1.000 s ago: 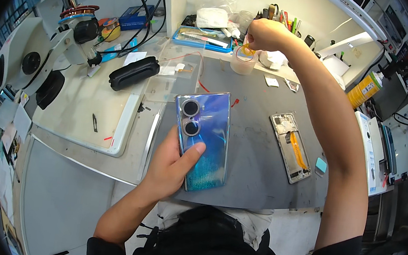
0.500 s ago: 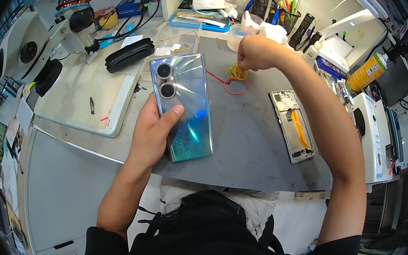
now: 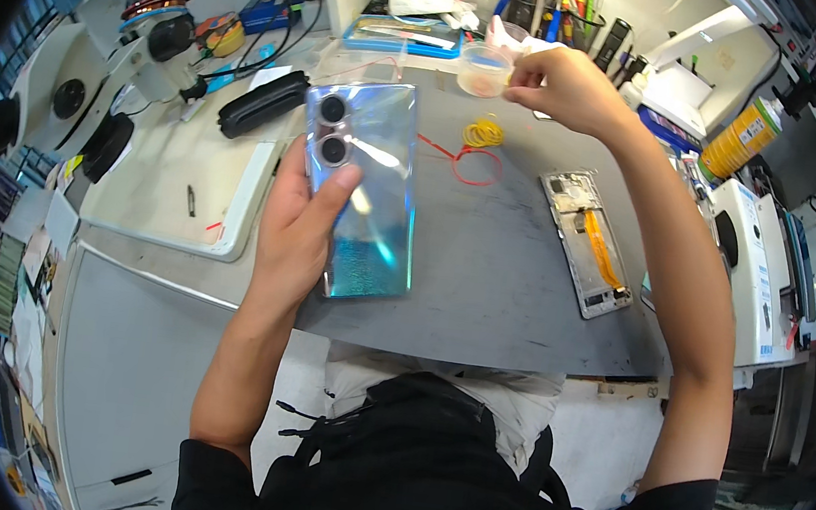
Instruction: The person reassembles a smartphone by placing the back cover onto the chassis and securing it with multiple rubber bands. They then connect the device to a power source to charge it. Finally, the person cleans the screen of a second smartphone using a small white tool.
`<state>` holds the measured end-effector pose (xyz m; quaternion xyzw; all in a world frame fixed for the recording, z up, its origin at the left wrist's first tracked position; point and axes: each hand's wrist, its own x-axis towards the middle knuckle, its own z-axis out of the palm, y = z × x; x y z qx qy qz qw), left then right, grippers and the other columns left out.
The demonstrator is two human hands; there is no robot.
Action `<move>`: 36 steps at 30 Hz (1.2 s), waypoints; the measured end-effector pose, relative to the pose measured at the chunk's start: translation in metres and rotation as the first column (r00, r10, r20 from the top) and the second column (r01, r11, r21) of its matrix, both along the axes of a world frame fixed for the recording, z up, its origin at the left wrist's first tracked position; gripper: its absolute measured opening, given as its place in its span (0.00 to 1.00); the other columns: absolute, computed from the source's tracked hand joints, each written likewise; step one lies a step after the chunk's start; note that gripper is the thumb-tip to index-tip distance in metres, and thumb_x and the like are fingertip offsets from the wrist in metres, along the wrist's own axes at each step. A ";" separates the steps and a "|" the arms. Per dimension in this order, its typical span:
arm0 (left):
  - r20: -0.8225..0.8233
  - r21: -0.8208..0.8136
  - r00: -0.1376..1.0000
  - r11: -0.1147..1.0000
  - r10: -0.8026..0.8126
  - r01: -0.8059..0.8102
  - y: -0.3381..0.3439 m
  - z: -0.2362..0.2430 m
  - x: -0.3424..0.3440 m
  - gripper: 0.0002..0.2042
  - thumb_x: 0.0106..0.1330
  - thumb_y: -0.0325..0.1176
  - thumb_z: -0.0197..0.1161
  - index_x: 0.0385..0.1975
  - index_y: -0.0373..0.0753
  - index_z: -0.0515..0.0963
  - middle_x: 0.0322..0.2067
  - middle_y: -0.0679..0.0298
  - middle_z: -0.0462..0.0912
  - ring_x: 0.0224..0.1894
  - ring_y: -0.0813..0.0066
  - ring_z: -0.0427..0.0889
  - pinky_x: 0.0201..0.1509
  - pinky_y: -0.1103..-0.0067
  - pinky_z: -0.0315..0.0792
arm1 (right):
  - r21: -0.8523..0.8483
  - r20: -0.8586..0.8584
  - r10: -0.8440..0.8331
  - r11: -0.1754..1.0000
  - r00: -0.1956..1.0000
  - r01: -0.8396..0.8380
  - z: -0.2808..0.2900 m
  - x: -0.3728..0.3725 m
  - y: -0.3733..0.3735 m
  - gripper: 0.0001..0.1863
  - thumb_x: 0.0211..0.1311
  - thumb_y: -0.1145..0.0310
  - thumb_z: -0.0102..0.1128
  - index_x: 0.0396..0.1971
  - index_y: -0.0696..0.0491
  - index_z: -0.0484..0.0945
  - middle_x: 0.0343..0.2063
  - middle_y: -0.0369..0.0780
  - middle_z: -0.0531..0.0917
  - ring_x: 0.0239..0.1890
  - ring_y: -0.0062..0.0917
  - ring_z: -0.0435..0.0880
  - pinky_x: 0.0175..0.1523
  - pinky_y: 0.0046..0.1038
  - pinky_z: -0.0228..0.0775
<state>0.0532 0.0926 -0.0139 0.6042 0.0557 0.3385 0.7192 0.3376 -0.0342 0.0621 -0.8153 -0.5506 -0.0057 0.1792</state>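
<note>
- Glossy blue-to-teal phone (image 3: 374, 201) with two round dark lenses: left of the frame's centre, back facing the camera, top edge tilted slightly leftward, above the grey work mat (image 3: 483, 304).
- Left hand (image 3: 299, 217): grips the phone by its left edge; thumb pressed flat on the back below the lenses, remaining fingers hidden beneath.
- Right hand (image 3: 563, 89): upper centre-right of the frame, fingers curled in toward the thumb, just beside a clear round plastic cup (image 3: 484, 72). Whether the fingertips pinch anything, or touch the cup, cannot be told.
- Coiled bundle of thin yellow bands (image 3: 483, 133): on the mat, below the cup in the frame.
- Thin red loop (image 3: 477, 181): on the mat, just below the yellow bundle.
- Opened silver rectangular phone frame (image 3: 577, 274): right of centre, lying tilted, an orange flat ribbon (image 3: 603, 247) along its interior.
- Black elongated soft case (image 3: 262, 104): upper left, across the upper edge of a white shallow tray (image 3: 147, 200).
- White microscope (image 3: 95, 88): far left.
- Blue-rimmed flat tray (image 3: 361, 44): top centre.
- Yellow cylindrical can (image 3: 740, 142): upper right, tilted.
</note>
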 end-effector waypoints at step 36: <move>0.341 0.257 0.938 0.966 -0.061 -0.030 -0.011 0.024 -0.011 0.21 0.69 0.25 0.61 0.60 0.32 0.66 0.51 0.62 0.78 0.53 0.79 0.76 0.59 0.80 0.69 | 0.388 -0.616 0.352 0.914 0.704 -0.118 0.035 -0.112 -0.084 0.15 0.70 0.61 0.53 0.24 0.51 0.69 0.19 0.27 0.67 0.20 0.11 0.64 0.25 0.17 0.55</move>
